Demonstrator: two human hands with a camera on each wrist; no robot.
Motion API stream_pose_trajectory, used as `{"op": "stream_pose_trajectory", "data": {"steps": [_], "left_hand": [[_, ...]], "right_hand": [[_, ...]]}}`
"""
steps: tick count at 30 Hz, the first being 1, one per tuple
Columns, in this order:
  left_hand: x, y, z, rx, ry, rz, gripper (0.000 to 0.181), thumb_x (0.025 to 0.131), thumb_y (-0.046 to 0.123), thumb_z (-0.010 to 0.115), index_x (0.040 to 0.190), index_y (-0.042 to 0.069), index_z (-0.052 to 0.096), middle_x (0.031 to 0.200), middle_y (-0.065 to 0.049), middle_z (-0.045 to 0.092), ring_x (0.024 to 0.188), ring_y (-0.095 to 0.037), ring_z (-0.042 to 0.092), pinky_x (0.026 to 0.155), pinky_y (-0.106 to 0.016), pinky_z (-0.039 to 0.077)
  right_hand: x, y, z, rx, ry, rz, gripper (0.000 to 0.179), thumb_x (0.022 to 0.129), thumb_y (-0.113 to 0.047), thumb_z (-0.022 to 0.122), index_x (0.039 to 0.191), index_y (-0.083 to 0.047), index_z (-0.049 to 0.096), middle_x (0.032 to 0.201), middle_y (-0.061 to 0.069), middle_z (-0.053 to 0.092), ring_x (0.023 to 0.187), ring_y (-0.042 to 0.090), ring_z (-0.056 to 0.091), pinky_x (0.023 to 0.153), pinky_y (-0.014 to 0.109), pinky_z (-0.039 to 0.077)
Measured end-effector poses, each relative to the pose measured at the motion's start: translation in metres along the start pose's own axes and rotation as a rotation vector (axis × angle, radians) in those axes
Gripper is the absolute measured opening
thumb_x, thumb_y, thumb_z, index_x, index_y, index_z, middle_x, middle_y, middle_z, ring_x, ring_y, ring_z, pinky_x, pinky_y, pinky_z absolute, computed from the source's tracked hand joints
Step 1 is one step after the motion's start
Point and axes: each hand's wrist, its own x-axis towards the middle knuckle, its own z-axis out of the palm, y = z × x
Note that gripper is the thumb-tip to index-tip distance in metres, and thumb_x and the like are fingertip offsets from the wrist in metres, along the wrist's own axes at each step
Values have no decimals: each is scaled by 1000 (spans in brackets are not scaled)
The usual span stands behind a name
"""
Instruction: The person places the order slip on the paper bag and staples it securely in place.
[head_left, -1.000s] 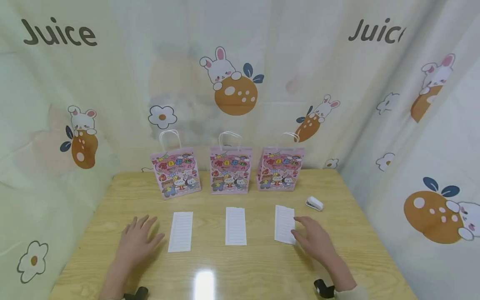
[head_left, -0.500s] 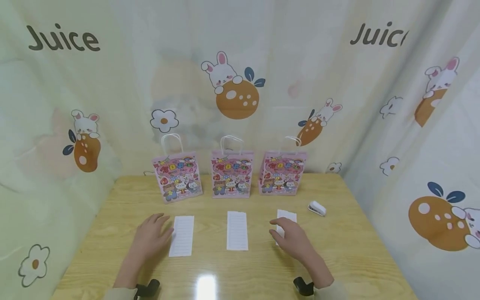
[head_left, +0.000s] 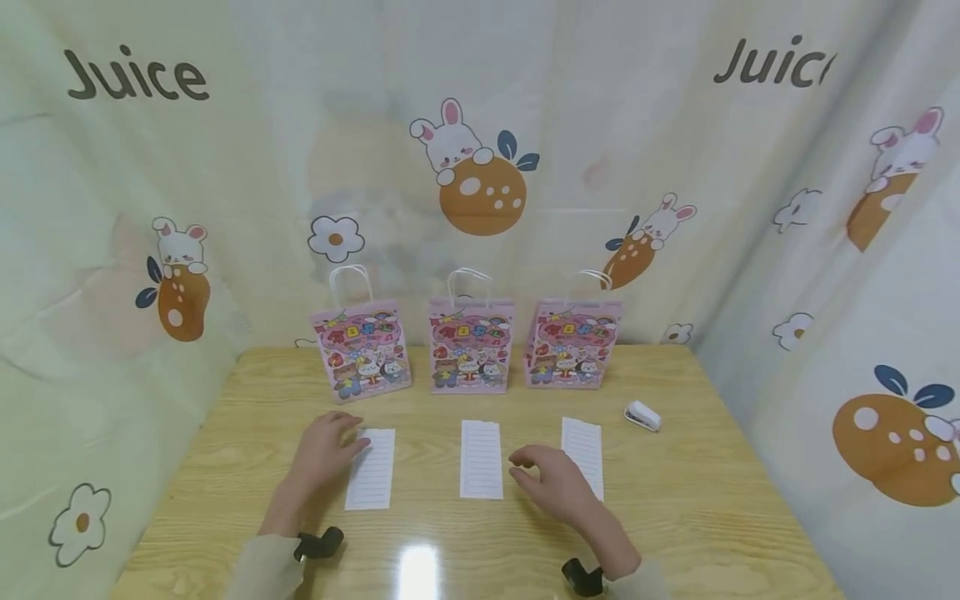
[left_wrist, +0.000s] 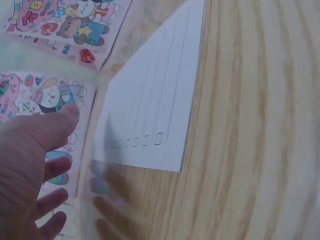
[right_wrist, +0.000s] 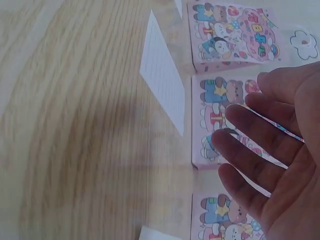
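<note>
Three lined white paper slips lie in a row on the wooden table: a left slip (head_left: 371,471), a middle slip (head_left: 481,460) and a right slip (head_left: 582,450). My left hand (head_left: 324,450) hovers by the upper left of the left slip, fingers relaxed and holding nothing. In the left wrist view that slip (left_wrist: 155,95) shows a column of small boxes along one end. Between the middle and right slips my right hand (head_left: 555,483) hangs in the air, covering part of the right slip's lower left. Its fingers (right_wrist: 255,140) are loosely bent, with nothing in them.
Behind the slips stand a left pink gift bag (head_left: 363,354), a middle gift bag (head_left: 471,348) and a right gift bag (head_left: 573,346), all with white handles. A small white stapler (head_left: 642,415) lies at the right. A printed curtain (head_left: 262,167) encloses the table (head_left: 675,508).
My left hand has moved right and a little up, to the left slip. The right hand has moved left from the right slip's right edge toward the middle slip. The slips stay put.
</note>
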Motion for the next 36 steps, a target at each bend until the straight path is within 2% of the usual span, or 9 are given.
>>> {"op": "stream_pose_trajectory", "data": {"steps": [8,13,18,23,30,34,36], "left_hand": [[5,-6,16,-123,-27,-66,43,79,28,82,111,2,70,113,-14,66,107,-36,56,98,-55,39],[3,-9,27,-91,-44,-91,43,76,31,84,109,7,72,112,-14,65,107,-38,55,96,-56,39],[4,-4,25,-27,-32,-80,45,76,34,83,111,8,72,110,-15,61,103,-38,51,90,-56,40],[1,-5,24,-2,-77,-107,40,76,35,83,105,10,73,103,-8,63,99,-32,50,85,-49,41],[13,-9,19,-80,0,-61,28,72,27,86,91,9,74,93,-4,68,100,-34,53,90,-53,39],[11,-10,22,-125,-59,-125,28,72,24,87,93,13,71,91,2,66,97,-26,52,88,-45,41],[8,-9,22,-170,-66,-156,31,71,20,87,96,12,69,90,2,64,91,-23,53,82,-41,44]], "right_hand": [[-5,-5,4,37,-14,-54,18,95,-19,65,107,-8,71,99,-4,70,92,13,64,80,40,54],[-11,-4,9,64,-49,-57,16,95,-20,64,104,-8,71,95,-9,69,88,8,63,74,31,54],[-14,-2,11,90,-63,-32,16,96,-21,63,104,-10,71,94,-12,68,88,6,62,74,29,53],[-17,1,14,93,-111,-19,14,95,-21,64,103,-12,72,92,-16,66,87,3,60,74,28,52],[-5,-5,10,117,-129,-56,18,97,-23,61,105,-10,71,94,-15,66,88,4,61,80,34,53],[-3,-5,11,105,-154,-53,17,96,-22,62,104,-10,71,92,-15,67,87,3,61,81,35,52],[-2,-5,12,122,-163,-71,18,97,-22,62,104,-9,71,93,-12,68,87,3,62,81,36,53]]}}
